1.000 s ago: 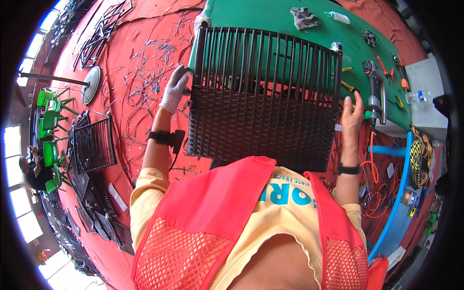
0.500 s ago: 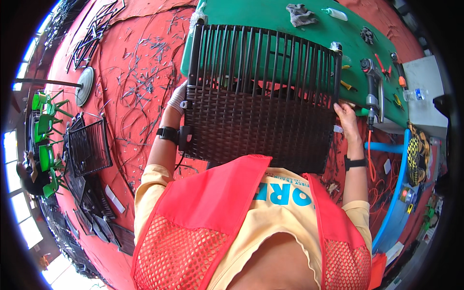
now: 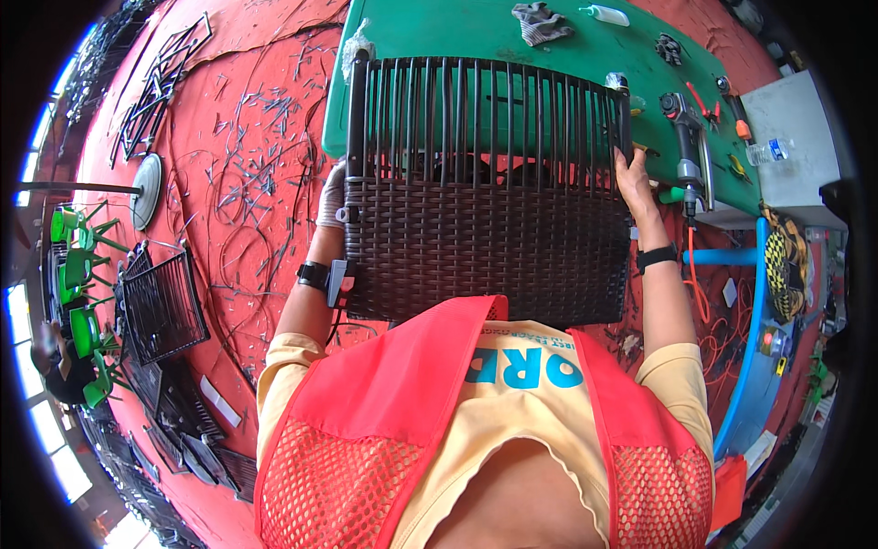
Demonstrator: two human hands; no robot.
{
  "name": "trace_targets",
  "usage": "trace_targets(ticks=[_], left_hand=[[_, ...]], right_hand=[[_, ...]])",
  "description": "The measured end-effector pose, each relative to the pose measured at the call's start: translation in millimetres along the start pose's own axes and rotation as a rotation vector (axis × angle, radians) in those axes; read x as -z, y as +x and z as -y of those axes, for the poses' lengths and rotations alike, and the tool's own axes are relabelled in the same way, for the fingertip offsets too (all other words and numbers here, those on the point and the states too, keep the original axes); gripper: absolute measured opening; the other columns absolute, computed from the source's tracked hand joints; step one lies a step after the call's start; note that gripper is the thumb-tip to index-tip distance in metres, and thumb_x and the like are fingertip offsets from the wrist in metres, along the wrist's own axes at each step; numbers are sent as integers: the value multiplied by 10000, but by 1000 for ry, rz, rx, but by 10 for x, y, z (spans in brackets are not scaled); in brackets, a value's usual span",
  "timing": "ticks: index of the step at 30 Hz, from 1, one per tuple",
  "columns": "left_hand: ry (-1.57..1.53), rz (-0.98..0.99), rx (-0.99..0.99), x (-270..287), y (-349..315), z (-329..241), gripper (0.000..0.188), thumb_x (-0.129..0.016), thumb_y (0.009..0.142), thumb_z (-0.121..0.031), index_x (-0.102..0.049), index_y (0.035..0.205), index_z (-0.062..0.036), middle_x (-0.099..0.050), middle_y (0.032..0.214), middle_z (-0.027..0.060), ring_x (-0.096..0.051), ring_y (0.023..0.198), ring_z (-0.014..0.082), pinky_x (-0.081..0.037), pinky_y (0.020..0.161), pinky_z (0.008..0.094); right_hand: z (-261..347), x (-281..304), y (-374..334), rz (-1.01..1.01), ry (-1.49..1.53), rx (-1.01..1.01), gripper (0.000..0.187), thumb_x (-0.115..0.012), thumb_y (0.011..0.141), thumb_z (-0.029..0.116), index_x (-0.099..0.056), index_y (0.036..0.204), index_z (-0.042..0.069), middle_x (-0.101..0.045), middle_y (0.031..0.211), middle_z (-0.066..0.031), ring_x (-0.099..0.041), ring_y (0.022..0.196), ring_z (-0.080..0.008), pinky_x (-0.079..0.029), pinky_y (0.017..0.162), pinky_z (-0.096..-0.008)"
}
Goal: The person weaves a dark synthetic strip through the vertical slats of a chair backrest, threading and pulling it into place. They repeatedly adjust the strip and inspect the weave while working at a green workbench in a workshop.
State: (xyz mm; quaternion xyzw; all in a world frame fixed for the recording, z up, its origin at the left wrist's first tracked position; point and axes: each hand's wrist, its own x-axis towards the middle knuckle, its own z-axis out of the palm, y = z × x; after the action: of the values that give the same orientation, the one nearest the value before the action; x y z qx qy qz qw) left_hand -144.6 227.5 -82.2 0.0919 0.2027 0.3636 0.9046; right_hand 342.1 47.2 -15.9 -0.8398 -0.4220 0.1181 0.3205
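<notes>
A dark brown woven rattan panel (image 3: pixel 485 242) is in front of me, its lower part closely woven and its upper part bare upright strips on a frame. My left hand (image 3: pixel 332 197), in a pale glove, holds the panel's left edge; its fingers are mostly hidden behind the frame. My bare right hand (image 3: pixel 637 188) grips the right edge at about the top of the weave, fingertips up along the frame post. The panel's upper end overlaps the near edge of a green table (image 3: pixel 402 32). Clear plastic wrap (image 3: pixel 358 46) covers the top left corner.
On the table lie a grey glove (image 3: pixel 540 23), a white bottle (image 3: pixel 604 15), a power tool (image 3: pixel 683 128) and red-handled pliers (image 3: pixel 704 102). A clear bottle (image 3: pixel 768 151) lies to the right. Cut strips (image 3: pixel 261 174) litter the red floor; black frames (image 3: pixel 165 306) stand at left.
My right hand has moved up along the panel's right edge. The panel has levelled slightly, its right side higher in view, and the whole view has shifted a little.
</notes>
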Motion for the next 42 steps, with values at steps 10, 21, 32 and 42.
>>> trace_targets(ticks=[10, 21, 32, 42], left_hand=[[132, 5, -285, 236, -97, 148, 278, -499, 964, -256, -558, 1194, -111, -644, 1052, 41, -638, 880, 171, -549, 787, 347], [505, -413, -541, -209, -239, 12, 118, -654, 860, -117, -606, 924, -31, -652, 813, 66, -608, 641, 140, -505, 572, 262], [146, -332, -225, -168, -379, -231, 230, -496, 872, -87, -536, 1098, -74, -456, 607, -16, -420, 493, 102, -342, 385, 237], [413, -265, -468, -187, -389, -201, 256, -579, 921, -145, -567, 1145, -21, -653, 966, 95, -646, 829, 200, -532, 628, 266]], right_hand=[[-58, 25, -16, 11, -19, 43, 627, -477, 929, 494, -305, 1296, 15, -544, 1166, -300, -531, 1077, -471, -422, 891, -482], [-121, 133, -48, 24, -121, -108, 630, -487, 923, 496, -376, 1195, -61, -542, 1107, -345, -534, 1051, -476, -440, 841, -484], [-224, 147, -175, 19, -136, -100, 628, -521, 899, 505, -451, 1077, -93, -528, 1071, -395, -504, 1059, -513, -425, 861, -496], [-254, 225, -280, 196, 249, -171, 560, -527, 928, 446, -530, 1174, -57, -583, 1187, -160, -524, 1138, -235, -398, 942, -328]])
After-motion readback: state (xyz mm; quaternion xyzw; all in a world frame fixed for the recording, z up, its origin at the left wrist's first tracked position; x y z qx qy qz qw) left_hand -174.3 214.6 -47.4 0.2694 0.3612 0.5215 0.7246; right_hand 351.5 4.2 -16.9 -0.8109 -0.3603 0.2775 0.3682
